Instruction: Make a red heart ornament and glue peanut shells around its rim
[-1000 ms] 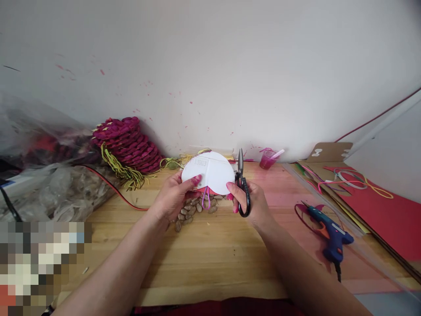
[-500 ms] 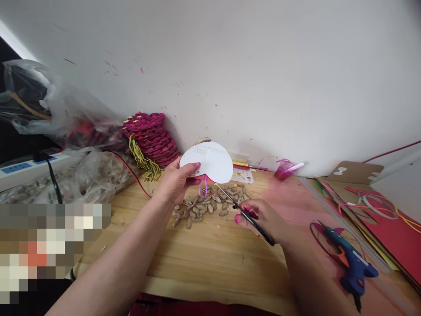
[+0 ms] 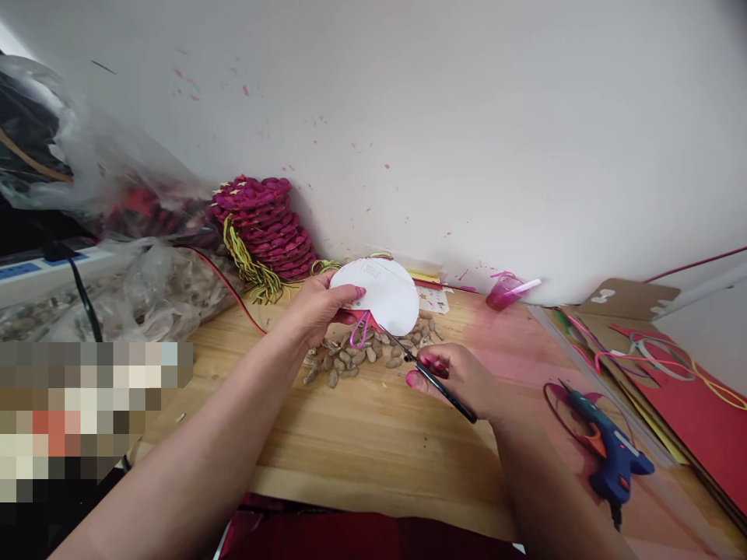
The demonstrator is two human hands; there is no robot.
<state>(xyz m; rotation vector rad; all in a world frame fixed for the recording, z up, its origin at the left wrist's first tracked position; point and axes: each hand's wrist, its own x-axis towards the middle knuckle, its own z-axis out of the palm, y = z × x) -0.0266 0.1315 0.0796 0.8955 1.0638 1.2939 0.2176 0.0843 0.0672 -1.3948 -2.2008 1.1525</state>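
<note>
My left hand (image 3: 315, 307) is closed on a white rounded card (image 3: 388, 292), thumb on top of its face, with a strip of red showing along the lower edge. Below my thumb a pink-purple cord loop (image 3: 360, 333) hangs from that edge. My right hand (image 3: 464, 379) is closed around the black handles of a pair of scissors (image 3: 437, 387). The scissors' blades point up and left, their tips at the card's lower edge beside the loop; whether they touch it I cannot tell. Brown nut-like pieces (image 3: 353, 359) lie on the table below the card.
Stacked magenta braided pieces (image 3: 274, 229) with yellow-green tassels lean by the wall. Plastic bags (image 3: 157, 280) and a power strip (image 3: 35, 272) are at left. A pink cup (image 3: 505, 294) stands at the back. A blue glue gun (image 3: 612, 459) and red sheets (image 3: 677, 373) lie at right.
The card and my left hand have shifted slightly right and down in view. The scissors' tips have come up to the card's lower edge beside the loop.
</note>
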